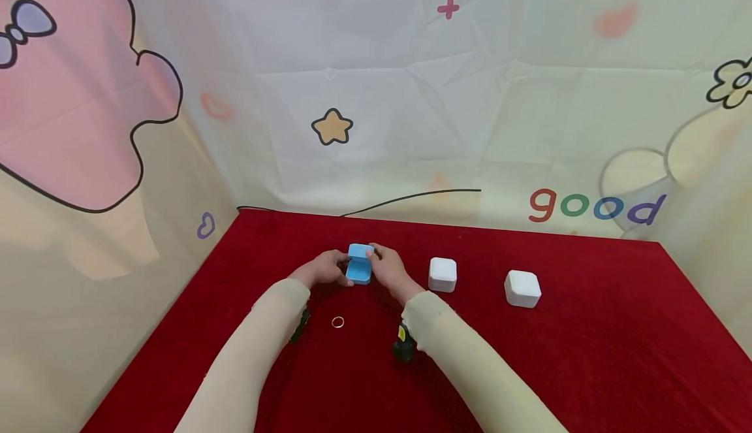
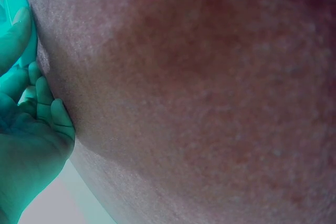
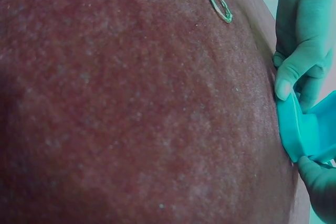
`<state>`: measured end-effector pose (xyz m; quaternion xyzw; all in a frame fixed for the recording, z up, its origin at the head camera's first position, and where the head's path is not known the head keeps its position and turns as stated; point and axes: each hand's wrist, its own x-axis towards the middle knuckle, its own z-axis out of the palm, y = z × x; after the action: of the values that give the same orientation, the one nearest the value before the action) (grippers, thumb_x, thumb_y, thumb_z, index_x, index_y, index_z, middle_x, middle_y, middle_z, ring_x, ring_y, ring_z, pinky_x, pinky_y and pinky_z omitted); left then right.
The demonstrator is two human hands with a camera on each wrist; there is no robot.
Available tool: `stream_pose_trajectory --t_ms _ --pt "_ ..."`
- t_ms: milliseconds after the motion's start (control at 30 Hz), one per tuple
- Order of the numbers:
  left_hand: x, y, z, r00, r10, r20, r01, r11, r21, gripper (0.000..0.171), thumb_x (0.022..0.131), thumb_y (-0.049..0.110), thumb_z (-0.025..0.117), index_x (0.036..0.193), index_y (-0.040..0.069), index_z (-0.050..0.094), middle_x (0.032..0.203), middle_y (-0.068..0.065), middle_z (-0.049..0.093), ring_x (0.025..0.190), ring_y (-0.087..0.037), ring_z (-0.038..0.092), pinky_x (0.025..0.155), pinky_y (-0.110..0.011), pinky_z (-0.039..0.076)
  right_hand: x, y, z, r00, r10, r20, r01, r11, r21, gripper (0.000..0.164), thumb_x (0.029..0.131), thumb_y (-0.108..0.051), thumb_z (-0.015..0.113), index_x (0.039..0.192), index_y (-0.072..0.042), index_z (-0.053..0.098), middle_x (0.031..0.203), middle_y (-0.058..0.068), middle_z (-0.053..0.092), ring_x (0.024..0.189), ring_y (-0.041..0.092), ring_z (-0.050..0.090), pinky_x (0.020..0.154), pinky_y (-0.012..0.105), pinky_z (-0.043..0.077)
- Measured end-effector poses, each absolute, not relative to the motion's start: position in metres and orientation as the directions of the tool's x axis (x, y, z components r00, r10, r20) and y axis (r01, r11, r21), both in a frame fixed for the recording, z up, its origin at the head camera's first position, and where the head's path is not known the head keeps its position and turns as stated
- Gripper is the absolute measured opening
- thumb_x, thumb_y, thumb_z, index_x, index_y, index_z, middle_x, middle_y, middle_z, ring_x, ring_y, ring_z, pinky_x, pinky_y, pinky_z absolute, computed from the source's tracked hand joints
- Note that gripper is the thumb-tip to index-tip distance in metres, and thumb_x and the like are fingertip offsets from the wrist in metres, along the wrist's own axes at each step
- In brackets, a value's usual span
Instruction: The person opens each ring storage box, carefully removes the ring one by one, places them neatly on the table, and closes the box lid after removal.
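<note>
A light blue ring box (image 1: pixel 359 272) sits on the red cloth with its lid raised and its front toward me. My left hand (image 1: pixel 324 268) grips its left side; in the left wrist view the thumb (image 2: pixel 17 38) lies against the box. On the other side, my right hand (image 1: pixel 389 270) holds the box's right edge and lid, part of the fingers hidden behind it. The right wrist view shows the box (image 3: pixel 296 124) between both hands. A thin gold ring (image 1: pixel 337 322) lies on the cloth nearer to me, apart from both hands.
Two white rounded boxes, one nearer (image 1: pixel 442 275) and one farther right (image 1: pixel 522 288), stand right of my right hand. Red cloth (image 1: pixel 587 354) covers the table. A printed curtain (image 1: pixel 382 93) hangs behind the far edge.
</note>
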<state>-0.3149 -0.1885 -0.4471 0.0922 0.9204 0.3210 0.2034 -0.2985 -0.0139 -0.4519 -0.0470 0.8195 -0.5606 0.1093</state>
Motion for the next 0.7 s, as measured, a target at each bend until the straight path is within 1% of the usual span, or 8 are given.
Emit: stream_pose_trajectory --t_ms 367,700 --pt "-0.3151 -0.1891 -0.4466 -0.899 0.316 -0.302 0.062 0.777 0.627 0.057 0.092 0.010 0.074 0.142 -0.006 0.054 0.134 -0.021 0.062 0.119 -0.029 0.057 0.112 -0.047 0.047 -0.2989 -0.0173 -0.4531 -0.970 -0.186 -0.154 0.079 0.358 -0.930 0.050 0.111 -0.019 0.043 0.157 0.000 0.037 0.163 0.021 0.038 0.153 0.038 0.035 0.125 0.050 0.034" --pt "-0.3168 -0.1905 -0.4500 -0.899 0.317 -0.302 0.060 0.772 0.633 0.058 0.092 0.010 0.074 0.144 -0.006 0.053 0.133 -0.021 0.061 0.119 -0.029 0.056 0.113 -0.047 0.045 -0.2976 -0.0180 -0.4527 -0.964 -0.205 -0.171 0.087 0.363 -0.928 0.052 0.111 -0.019 0.041 0.158 0.000 0.033 0.165 0.021 0.034 0.155 0.038 0.032 0.126 0.051 0.030"
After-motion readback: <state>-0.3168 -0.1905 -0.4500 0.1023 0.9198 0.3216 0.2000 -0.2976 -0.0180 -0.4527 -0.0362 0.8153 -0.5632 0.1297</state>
